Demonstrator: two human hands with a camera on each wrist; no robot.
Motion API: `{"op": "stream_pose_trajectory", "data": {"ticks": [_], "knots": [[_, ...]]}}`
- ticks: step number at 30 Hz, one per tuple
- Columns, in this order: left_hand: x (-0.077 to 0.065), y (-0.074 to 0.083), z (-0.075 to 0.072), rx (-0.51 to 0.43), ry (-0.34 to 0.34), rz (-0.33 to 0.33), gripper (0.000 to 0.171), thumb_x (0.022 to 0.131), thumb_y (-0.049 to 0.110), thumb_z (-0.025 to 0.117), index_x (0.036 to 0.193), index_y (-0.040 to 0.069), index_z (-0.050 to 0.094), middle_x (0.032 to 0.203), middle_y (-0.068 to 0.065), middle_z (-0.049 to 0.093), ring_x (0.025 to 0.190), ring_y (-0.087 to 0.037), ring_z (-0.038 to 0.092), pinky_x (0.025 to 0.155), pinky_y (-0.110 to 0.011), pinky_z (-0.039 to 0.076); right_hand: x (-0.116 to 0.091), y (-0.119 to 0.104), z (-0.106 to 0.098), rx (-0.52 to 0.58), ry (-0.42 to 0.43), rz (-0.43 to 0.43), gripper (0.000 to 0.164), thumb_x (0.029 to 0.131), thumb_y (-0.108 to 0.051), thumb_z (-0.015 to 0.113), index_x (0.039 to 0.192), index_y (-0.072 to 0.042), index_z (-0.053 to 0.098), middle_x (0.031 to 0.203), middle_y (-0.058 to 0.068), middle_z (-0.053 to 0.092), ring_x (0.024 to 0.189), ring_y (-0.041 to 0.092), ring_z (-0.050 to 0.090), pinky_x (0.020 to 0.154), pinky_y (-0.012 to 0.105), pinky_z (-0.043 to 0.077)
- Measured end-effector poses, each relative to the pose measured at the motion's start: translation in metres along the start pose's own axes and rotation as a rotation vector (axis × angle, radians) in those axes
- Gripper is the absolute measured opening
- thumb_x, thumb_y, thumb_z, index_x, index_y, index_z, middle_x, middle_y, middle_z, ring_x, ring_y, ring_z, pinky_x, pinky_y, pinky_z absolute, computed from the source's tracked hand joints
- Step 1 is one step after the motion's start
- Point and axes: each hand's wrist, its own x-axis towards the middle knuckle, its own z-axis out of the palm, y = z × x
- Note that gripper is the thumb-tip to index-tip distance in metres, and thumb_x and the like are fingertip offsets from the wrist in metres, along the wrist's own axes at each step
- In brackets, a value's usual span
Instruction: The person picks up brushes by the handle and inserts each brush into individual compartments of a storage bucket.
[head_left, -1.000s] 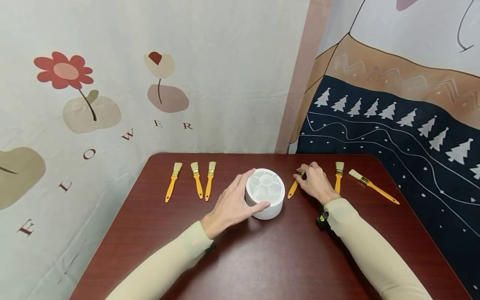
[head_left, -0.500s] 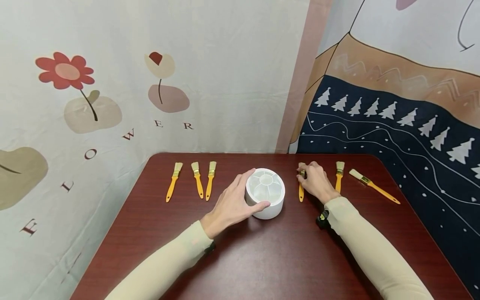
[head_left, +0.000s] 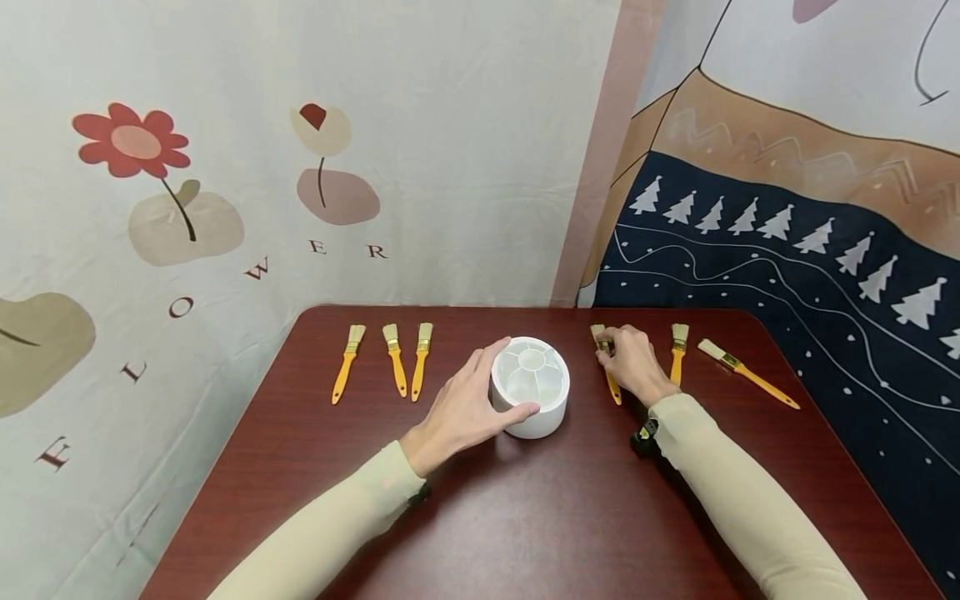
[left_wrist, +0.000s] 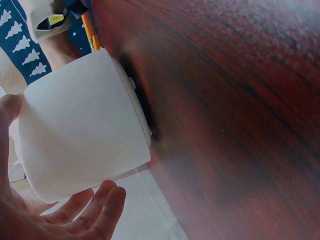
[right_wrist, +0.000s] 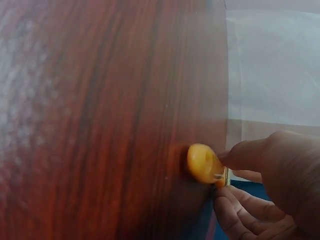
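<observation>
My left hand (head_left: 463,407) grips a white round holder (head_left: 542,421), its thumb along the near side and fingers round the far left. Clear dividers, set like petals about a small centre ring, fill the holder's top. In the left wrist view the holder's smooth white wall (left_wrist: 82,125) sits between thumb and fingers. To the right of it, my right hand (head_left: 634,363) pinches a paintbrush (head_left: 612,388) near its metal band, bristles toward the back edge. The rounded end of its yellow handle (right_wrist: 201,164) faces the camera in the right wrist view. My fingers partly hide the band.
Three similar paintbrushes lie at the left, including a leftmost brush (head_left: 347,367). Right of my hand are an upright-lying brush (head_left: 678,342), partly behind my wrist, and a slanted brush (head_left: 750,375). Printed cloths hang behind the dark red table (head_left: 555,517).
The brush in my right hand has turned: its handle end swung from left to right while the bristles came out on the left. My left hand and the holder stay put.
</observation>
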Motion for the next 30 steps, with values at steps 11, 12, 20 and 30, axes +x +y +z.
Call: {"op": "stream_pose_trajectory", "data": {"ticks": [11, 12, 20, 30], "knots": [[-0.0001, -0.0012, 0.001, 0.01, -0.009, -0.007, 0.115, 0.09, 0.071, 0.091, 0.182, 0.031, 0.036, 0.161, -0.004, 0.064, 0.139, -0.029, 0.074, 0.11, -0.055, 0.065, 0.0045, -0.0007, 0.0008, 0.034, 0.02, 0.051, 0.053, 0.103, -0.006, 0.086, 0.15, 0.01, 0.067, 0.132, 0.034, 0.078, 0.111, 0.043, 0.079, 0.1, 0.056, 0.069], [-0.0001, -0.0014, 0.0012, 0.01, -0.006, -0.005, 0.114, 0.09, 0.071, 0.091, 0.182, 0.03, 0.036, 0.161, -0.004, 0.064, 0.139, -0.029, 0.074, 0.11, -0.055, 0.065, 0.0048, -0.0008, 0.0008, 0.04, 0.022, 0.054, 0.053, 0.103, -0.006, 0.086, 0.15, 0.01, 0.068, 0.13, 0.033, 0.079, 0.111, 0.043, 0.079, 0.1, 0.056, 0.069], [-0.0003, -0.0009, 0.0012, 0.01, -0.008, -0.01, 0.114, 0.09, 0.072, 0.091, 0.182, 0.033, 0.035, 0.161, -0.004, 0.064, 0.138, -0.029, 0.074, 0.111, -0.055, 0.065, 0.0031, -0.0014, -0.0005, 0.084, 0.028, 0.061, 0.048, 0.102, -0.002, 0.085, 0.146, 0.01, 0.072, 0.117, 0.027, 0.082, 0.107, 0.039, 0.079, 0.099, 0.057, 0.067], [-0.0005, 0.0005, 0.0007, 0.016, -0.005, -0.001, 0.113, 0.09, 0.072, 0.09, 0.182, 0.032, 0.036, 0.161, -0.004, 0.065, 0.138, -0.03, 0.074, 0.109, -0.055, 0.065, 0.0022, -0.0022, -0.0009, 0.063, 0.038, 0.045, 0.033, 0.103, -0.003, 0.083, 0.133, 0.01, 0.08, 0.111, 0.023, 0.085, 0.103, 0.038, 0.078, 0.097, 0.058, 0.066]]}}
